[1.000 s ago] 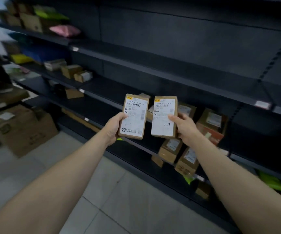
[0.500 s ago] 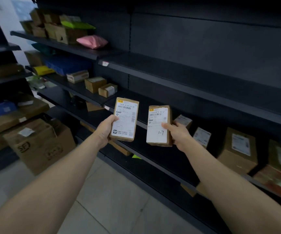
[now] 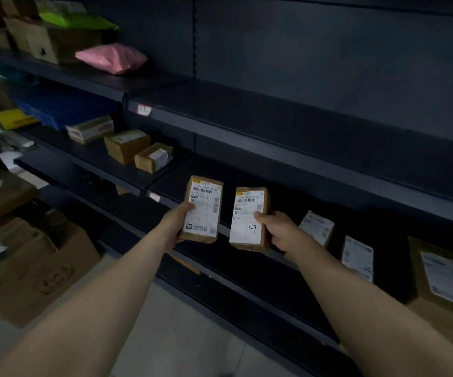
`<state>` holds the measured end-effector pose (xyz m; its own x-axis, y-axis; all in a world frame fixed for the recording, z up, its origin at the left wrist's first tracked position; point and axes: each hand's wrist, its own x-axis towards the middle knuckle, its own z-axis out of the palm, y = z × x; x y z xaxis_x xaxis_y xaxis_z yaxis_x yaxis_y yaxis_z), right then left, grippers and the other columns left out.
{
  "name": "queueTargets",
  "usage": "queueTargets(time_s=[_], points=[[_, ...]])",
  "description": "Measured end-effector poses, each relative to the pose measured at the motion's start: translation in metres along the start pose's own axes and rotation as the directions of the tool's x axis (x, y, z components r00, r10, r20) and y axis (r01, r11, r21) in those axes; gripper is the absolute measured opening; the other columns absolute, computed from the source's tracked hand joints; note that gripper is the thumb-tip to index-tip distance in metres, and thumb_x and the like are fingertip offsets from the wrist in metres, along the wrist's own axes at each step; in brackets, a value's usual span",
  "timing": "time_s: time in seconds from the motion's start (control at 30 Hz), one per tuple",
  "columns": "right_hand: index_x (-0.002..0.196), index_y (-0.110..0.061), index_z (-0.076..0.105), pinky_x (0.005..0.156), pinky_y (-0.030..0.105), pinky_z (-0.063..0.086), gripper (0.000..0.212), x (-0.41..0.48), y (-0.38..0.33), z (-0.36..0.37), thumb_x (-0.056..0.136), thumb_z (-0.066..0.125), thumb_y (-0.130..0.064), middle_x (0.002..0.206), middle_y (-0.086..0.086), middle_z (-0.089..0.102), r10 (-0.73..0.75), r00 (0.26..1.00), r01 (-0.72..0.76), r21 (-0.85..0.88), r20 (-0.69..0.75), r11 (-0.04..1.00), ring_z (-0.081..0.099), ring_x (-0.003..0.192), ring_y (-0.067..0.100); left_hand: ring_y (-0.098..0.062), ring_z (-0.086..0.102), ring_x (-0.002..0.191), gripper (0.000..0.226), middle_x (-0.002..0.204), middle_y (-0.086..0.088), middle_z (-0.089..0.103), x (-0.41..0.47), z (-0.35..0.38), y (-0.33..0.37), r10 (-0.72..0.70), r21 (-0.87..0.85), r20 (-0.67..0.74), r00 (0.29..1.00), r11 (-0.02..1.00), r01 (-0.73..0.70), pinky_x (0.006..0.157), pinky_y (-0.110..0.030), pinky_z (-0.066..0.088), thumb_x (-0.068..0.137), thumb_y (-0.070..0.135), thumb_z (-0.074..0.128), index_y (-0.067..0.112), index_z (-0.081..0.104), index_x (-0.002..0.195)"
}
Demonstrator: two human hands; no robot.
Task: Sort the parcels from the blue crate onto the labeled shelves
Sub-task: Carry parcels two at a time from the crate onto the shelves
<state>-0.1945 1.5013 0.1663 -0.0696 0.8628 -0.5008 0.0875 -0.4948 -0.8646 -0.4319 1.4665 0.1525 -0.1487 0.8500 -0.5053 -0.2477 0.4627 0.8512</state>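
The person is holding two parcels upright, long axis vertical — left hand (image 3: 177,223) closed on the left parcel (image 3: 203,209), right hand (image 3: 279,229) closed on the parcel marked 1-7 (image 3: 249,217) — w/ the dark shelf (image 3: 328,197) lying just behind & nearer the right hand.
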Motion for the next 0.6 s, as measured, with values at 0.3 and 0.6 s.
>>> queueTargets(time_s=[0.3,0.6], points=[[0.127,-0.004,0.057,0.096,0.046,0.047,0.035,0.083,-0.018,0.004,0.095,0.059,-0.019,0.125,0.017,0.063,0.155,0.986,-0.155,0.001,-0.054,0.988,0.06,0.112,0.033,-0.031,0.068,0.09,0.04,0.107,-0.016,0.069,0.111,0.007,0.019,-0.097,0.097,0.071,0.993,0.991,0.09,0.063,-0.034,0.056,0.094,0.034,0.052,0.006,0.057,0.122],[0.129,-0.005,0.054,0.093,0.047,0.048,0.037,0.113,0.001,0.015,0.095,0.058,-0.021,0.127,0.016,0.061,0.272,0.946,-0.243,0.17,-0.179,0.955,0.058,0.115,0.032,-0.027,0.066,0.085,0.031,0.113,-0.018,0.067,0.182,0.008,0.021,-0.222,0.251,0.2,0.955,0.953,0.169,0.064,-0.035,0.053,0.095,0.03,0.054,0.004,0.061,0.112]])
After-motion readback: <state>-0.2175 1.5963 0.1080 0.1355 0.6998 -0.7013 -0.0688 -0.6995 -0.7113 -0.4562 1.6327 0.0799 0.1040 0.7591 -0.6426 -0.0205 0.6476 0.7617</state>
